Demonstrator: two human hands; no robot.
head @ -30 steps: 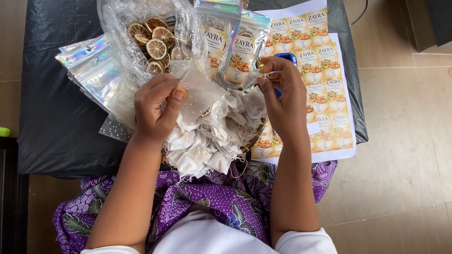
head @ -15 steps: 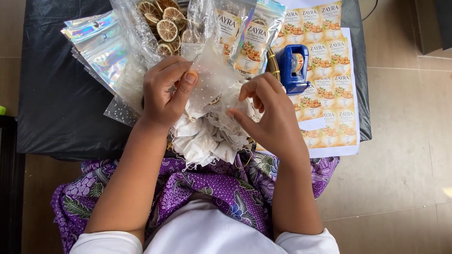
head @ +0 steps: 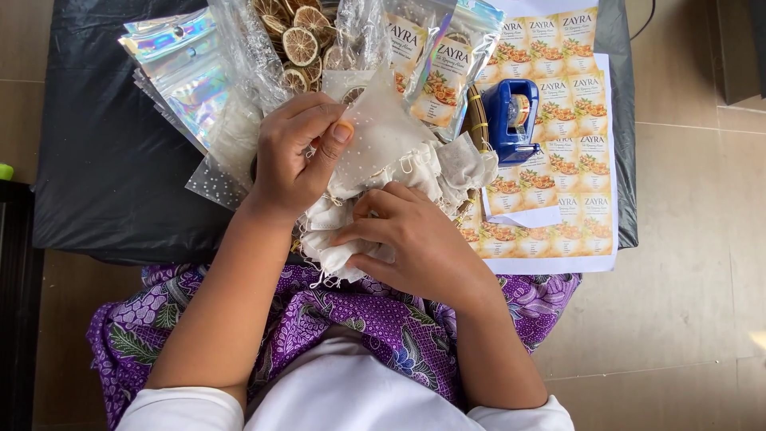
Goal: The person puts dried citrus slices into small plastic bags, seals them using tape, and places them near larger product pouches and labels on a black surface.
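My left hand [head: 297, 152] pinches a small translucent white-dotted pouch [head: 375, 132] between thumb and fingers, holding it up over a heap of small white cloth drawstring bags [head: 447, 169]. My right hand [head: 403, 239] lies palm down on that heap, fingers curled into the bags near the table's front edge. Whether it grips one bag I cannot tell. Just behind the pouch is a clear plastic bag of dried citrus slices [head: 297, 41].
A black-covered table [head: 104, 160] carries a stack of iridescent foil pouches [head: 179, 76], two labelled pouches [head: 447, 68], a blue tape dispenser [head: 512, 118] and a sheet of printed labels [head: 570, 144]. Tiled floor lies right. Purple patterned cloth covers my lap [head: 335, 319].
My right hand left the bag string near the tape dispenser and came down and left onto the heap of cloth bags. The left hand keeps the dotted pouch. The view shifted slightly.
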